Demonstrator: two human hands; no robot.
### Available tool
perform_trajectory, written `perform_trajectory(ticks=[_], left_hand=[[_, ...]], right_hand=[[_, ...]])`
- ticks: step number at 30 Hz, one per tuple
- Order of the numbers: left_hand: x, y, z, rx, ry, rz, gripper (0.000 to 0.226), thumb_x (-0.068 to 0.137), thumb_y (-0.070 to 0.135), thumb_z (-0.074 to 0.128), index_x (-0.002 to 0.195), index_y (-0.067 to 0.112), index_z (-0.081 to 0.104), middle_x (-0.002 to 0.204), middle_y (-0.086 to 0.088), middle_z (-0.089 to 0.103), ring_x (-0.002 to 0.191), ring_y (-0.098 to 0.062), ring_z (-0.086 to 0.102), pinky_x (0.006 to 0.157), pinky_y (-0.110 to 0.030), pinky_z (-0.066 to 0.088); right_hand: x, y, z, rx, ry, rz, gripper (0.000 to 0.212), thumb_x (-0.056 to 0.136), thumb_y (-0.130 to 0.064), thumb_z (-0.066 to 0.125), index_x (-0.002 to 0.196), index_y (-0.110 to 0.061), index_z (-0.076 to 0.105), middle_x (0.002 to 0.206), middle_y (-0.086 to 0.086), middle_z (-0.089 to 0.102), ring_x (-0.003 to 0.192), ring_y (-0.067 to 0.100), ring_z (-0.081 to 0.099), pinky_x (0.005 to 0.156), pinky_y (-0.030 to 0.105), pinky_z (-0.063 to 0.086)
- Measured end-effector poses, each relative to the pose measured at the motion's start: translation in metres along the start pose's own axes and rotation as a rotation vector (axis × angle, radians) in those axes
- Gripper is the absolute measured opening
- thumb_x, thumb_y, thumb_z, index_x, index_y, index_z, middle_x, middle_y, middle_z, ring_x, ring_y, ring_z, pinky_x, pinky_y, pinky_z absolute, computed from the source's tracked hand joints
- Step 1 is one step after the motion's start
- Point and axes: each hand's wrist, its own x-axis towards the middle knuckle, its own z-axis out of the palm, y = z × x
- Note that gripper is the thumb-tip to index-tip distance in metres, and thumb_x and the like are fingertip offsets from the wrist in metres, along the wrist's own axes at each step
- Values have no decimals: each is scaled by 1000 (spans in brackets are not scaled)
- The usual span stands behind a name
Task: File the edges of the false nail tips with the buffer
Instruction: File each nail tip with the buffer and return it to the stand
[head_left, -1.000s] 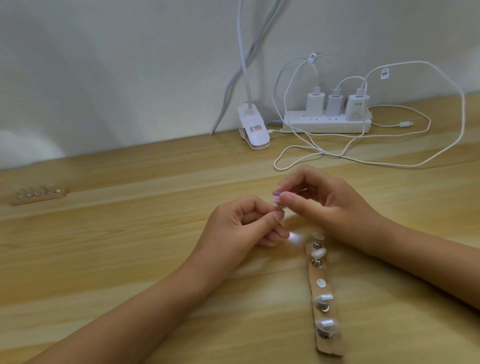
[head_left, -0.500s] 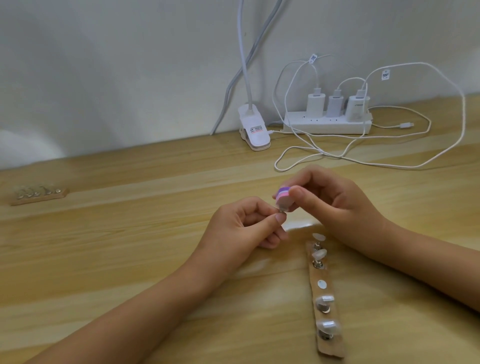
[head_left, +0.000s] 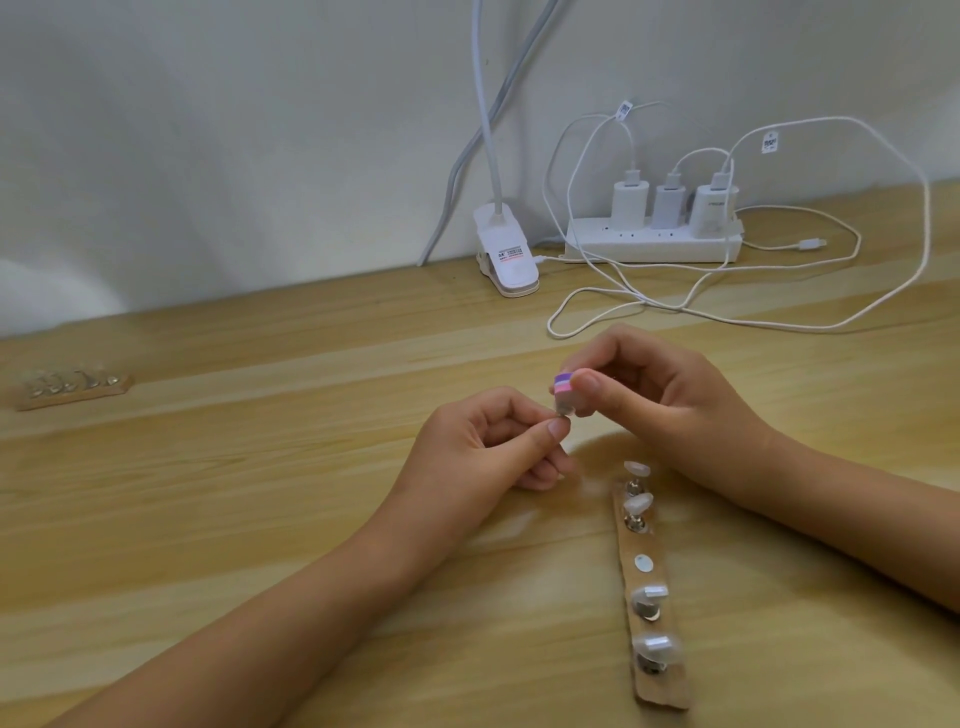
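My right hand (head_left: 660, 405) pinches a small buffer block (head_left: 564, 396) with purple, pink and white layers between thumb and fingers. My left hand (head_left: 483, 441) pinches a tiny nail tip on its metal stand (head_left: 561, 414) at thumb and forefinger, mostly hidden, and the buffer's lower end touches it. Below the hands lies a wooden strip (head_left: 652, 587) holding several false nail tips on metal stands, with one bare round spot (head_left: 643, 563) in its middle.
A second wooden strip (head_left: 72, 387) with nail tips lies at the far left. At the back by the wall stand a white clip lamp (head_left: 506, 254), a power strip (head_left: 654, 239) with three chargers, and looping white cables (head_left: 727, 312) on the wooden table.
My right hand has turned the buffer block upright and brought its lower end down onto the nail tip in my left hand. The left hand stays nearly still.
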Motion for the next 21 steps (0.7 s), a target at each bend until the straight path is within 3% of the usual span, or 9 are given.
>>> perform_trajectory(ticks=[6,14,21], left_hand=[[0,0,0,-5,0,7,6,90,9,65,84,8,67,69,-8,73,61,-9,65,62,-18,54],[0,0,0,7,1,17,7,90,9,66,83,8,66,67,-6,72,59,-9,64,61,-19,54],[1,0,0,2,6,22,8,90,10,65,82,10,65,67,-5,72,59,-10,64,61,-19,54]], right_hand=[[0,-1,1,-5,1,2,28,87,-38,62,86,-10,63,84,6,71,74,10,63,74,22,52],[-2,-2,-2,-23,1,11,22,86,-29,63,87,-7,63,81,-8,72,75,0,65,72,13,49],[-1,-3,-1,-39,14,1,30,84,-37,67,90,-8,63,84,-6,72,81,7,67,77,23,53]])
